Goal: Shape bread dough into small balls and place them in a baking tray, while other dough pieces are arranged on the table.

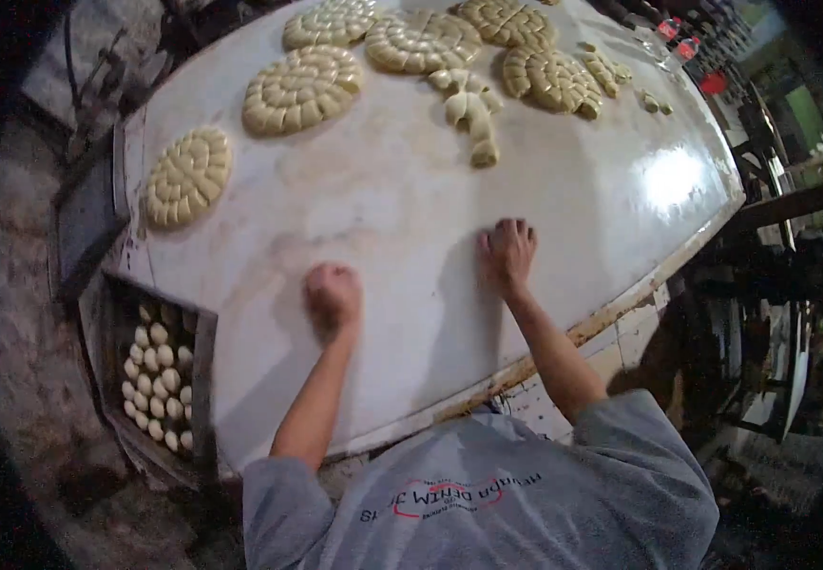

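Observation:
Both forearms reach over a pale, flour-smeared worktable (pixel 383 351). My left hand (pixel 333 296) is curled and pressed down on the tabletop, somewhat blurred. To its right and a little farther off, my right hand (pixel 508 252) also rests on the surface with its fingers bent under. Whatever lies beneath either palm is hidden. Beyond the right hand lies a short line of loose dough pieces (pixel 469 109). A coil of cut dough pieces (pixel 188 179) sits at the table's left side, and a larger dough coil (pixel 302 90) lies farther back.
More dough coils (pixel 423 41) line the far side, with small dough bits (pixel 654 102) at the far right. Left of the table, lower down, a dark box (pixel 204 380) holds several pale round balls (pixel 153 380). Cluttered racks (pixel 782 332) stand off to the right.

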The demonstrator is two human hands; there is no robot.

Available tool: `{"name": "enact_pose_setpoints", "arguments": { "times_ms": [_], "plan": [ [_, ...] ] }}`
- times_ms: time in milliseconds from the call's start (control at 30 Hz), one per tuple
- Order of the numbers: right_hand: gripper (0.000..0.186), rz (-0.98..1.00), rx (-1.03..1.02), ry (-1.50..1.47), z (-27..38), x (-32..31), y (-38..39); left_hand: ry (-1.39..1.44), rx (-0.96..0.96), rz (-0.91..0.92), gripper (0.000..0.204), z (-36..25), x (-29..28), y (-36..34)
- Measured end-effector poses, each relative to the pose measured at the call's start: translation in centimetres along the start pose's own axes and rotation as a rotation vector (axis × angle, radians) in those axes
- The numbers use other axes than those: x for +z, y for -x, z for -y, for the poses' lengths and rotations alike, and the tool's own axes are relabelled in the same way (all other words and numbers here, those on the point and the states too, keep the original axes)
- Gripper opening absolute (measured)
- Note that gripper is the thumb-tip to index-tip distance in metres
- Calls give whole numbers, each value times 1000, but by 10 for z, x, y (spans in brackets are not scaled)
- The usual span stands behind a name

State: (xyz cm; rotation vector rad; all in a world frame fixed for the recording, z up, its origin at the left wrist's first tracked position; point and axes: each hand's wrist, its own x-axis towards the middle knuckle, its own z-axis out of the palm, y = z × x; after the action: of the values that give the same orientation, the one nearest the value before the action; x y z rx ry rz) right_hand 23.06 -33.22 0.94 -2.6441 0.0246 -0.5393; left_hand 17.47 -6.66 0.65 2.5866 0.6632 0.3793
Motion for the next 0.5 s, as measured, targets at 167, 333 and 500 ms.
{"name": "enact_pose_setpoints", "arguments": {
  "times_ms": [167, 333, 500],
  "plan": [
    [12, 88, -83, -98, 65, 12, 63, 200, 377, 130, 10, -25, -16, 87],
    [18, 251, -324, 139, -9, -43, 137, 146, 387, 289, 12, 56, -79, 113],
    [15, -13, -155, 256, -82, -43, 57, -170, 217, 9, 18, 101, -77, 29]
  ]
}}
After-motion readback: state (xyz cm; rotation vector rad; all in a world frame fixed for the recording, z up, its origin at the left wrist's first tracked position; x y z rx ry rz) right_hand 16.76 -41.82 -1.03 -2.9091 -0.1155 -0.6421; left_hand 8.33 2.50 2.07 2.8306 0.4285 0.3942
